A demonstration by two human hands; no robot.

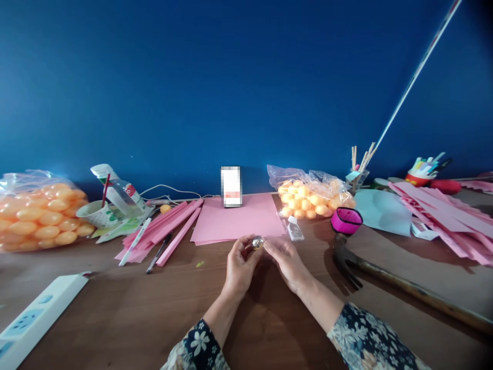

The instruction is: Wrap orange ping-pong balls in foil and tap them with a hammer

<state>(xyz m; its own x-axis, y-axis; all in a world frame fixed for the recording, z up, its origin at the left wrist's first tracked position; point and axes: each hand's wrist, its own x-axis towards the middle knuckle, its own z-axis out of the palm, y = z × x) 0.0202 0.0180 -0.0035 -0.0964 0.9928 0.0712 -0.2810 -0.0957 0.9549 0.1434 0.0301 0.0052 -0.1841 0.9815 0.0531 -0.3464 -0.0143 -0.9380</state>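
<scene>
Between the thumb and fingers of my left hand (239, 267) is a small shiny silver ball (258, 242) with a yellowish patch low on it. My right hand (287, 261) comes in from the other side, its thumb and fingers pinched at the ball's right edge; the fingertips are slightly blurred. Both hands are just above the brown table, in front of pink paper sheets (234, 221). Close behind my right hand lies a small white case (295, 229). The ball's underside is hidden by my fingers.
A hammer (385, 272) with a magenta band (346, 221) lies right. Bags of orange balls (50, 218) stand left and back right (304, 200). Pink strips (165, 231), pens, a cup (98, 213) and a bottle (123, 192) are left; a power strip (42, 313) is nearer.
</scene>
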